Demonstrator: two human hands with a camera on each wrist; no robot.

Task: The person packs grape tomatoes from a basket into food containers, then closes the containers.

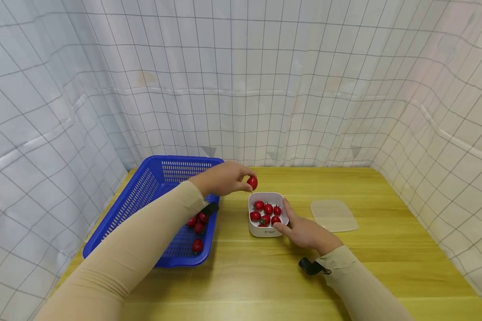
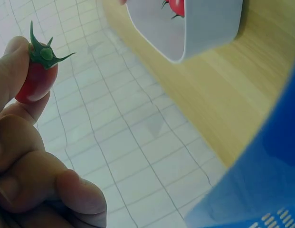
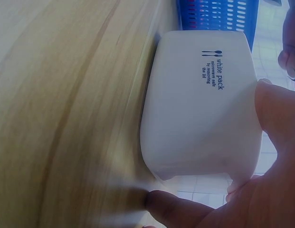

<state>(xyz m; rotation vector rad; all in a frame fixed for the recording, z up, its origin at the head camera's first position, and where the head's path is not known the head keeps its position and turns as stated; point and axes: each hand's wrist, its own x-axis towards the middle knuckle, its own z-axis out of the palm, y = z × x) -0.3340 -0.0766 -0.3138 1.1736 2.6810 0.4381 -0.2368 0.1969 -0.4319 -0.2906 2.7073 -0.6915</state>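
Note:
Between thumb and fingertips, my left hand (image 1: 226,178) pinches a cherry tomato (image 1: 252,182); its green calyx shows in the left wrist view. That tomato is above the back left rim of a white plastic container (image 1: 265,232), which stands on the table with several cherry tomatoes (image 1: 268,209) inside. My right hand (image 1: 307,232) holds the container at its right front corner, thumb at the front rim and fingers along the right side. In the right wrist view, printed lettering marks the container's wall (image 3: 195,118).
A blue plastic basket (image 1: 118,216) stands at the left under my left forearm, with several more cherry tomatoes (image 1: 197,245) in its right part. To the right of the container a translucent lid (image 1: 333,215) lies flat on the wooden table (image 1: 241,285). Gridded white curtains surround the table.

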